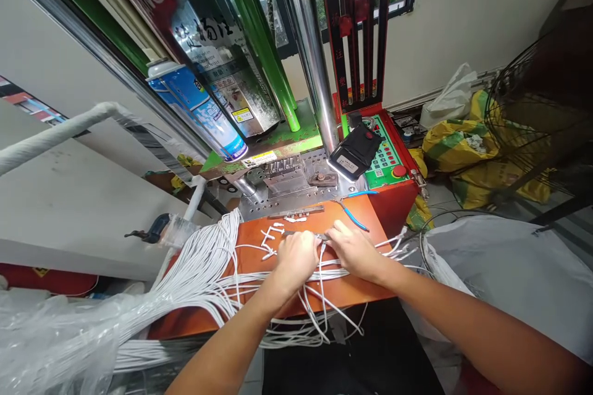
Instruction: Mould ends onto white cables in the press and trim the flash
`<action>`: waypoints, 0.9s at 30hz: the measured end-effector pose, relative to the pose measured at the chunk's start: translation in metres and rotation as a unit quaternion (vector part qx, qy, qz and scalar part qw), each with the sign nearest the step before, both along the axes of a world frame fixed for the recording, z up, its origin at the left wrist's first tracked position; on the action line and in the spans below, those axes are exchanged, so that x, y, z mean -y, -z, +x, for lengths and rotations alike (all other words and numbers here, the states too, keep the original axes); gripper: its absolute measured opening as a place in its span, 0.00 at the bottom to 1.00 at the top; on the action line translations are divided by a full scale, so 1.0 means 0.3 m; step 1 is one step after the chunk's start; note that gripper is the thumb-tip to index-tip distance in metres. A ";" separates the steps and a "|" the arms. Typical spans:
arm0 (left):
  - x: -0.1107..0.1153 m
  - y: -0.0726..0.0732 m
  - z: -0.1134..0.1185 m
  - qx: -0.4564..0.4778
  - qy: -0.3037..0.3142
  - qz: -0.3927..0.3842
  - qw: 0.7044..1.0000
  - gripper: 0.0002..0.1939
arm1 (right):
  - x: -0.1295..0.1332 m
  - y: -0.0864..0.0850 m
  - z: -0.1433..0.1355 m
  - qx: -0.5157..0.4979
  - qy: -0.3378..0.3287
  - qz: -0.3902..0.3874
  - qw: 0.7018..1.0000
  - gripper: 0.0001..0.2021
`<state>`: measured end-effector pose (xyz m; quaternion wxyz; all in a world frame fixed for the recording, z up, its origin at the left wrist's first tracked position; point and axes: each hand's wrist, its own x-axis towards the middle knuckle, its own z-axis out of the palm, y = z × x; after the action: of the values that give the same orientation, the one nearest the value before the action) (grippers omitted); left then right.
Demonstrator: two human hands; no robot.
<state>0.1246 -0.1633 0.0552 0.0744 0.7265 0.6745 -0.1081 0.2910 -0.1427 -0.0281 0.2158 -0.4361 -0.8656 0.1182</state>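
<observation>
Metal bar (320, 237) in both hands (298, 254) (354, 252), red column (339, 52) lettered "注塑机"

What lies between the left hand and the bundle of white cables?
In the head view, small white pieces and loose cables lie between the left hand and that bundle, on the tabletop.

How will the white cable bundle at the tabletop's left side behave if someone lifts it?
Probably floppy: the white cable bundle bends and fans out in loose curves. Likely fairly heavy as a whole, since many strands lie packed together. It may also drag or tangle, as strands cross one another on the orange tabletop.
</observation>
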 end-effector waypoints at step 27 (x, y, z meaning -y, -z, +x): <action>0.173 0.046 -0.097 0.119 0.142 0.168 0.968 0.20 | -0.001 -0.009 -0.009 -0.033 -0.005 -0.059 0.998 0.08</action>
<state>0.0954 -0.2151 0.0415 0.0145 0.8245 0.5594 0.0844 0.2884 -0.1424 -0.0254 0.2172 -0.4396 -0.8518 0.1848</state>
